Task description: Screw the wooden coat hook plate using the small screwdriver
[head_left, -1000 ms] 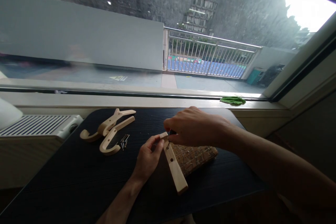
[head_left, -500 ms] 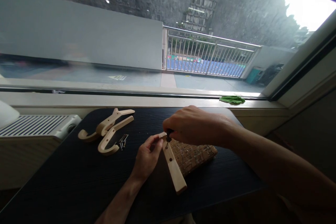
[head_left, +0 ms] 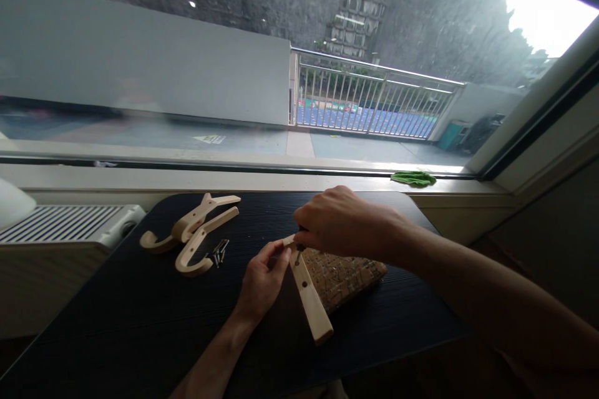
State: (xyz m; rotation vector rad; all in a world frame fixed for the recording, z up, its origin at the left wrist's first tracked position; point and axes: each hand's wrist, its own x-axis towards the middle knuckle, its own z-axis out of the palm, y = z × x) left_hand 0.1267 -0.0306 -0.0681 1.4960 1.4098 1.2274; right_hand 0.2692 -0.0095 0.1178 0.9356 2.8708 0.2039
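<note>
My left hand (head_left: 262, 280) pinches the upper end of a pale wooden leg (head_left: 314, 308) between thumb and fingers. The leg has drilled holes and lies along the left edge of a brown, patterned pad (head_left: 349, 277). Above that end, my right hand (head_left: 339, 221) is closed around a small dark-handled screwdriver (head_left: 300, 249), its handle mostly hidden by the fingers. The screwdriver's tip points down into the leg's upper hole. Another hole, lower on the leg, shows dark.
Left of the hands, curved wooden pieces (head_left: 189, 262) lie on the black table (head_left: 140, 318), with several loose screws (head_left: 219, 253) beside them. A green cloth (head_left: 414, 179) rests on the windowsill beyond. A white radiator (head_left: 70, 224) stands at the left.
My right hand has turned slightly and moved a little to the right over the screwdriver, covering more of its handle. My left hand, the leg and the pad stay put.
</note>
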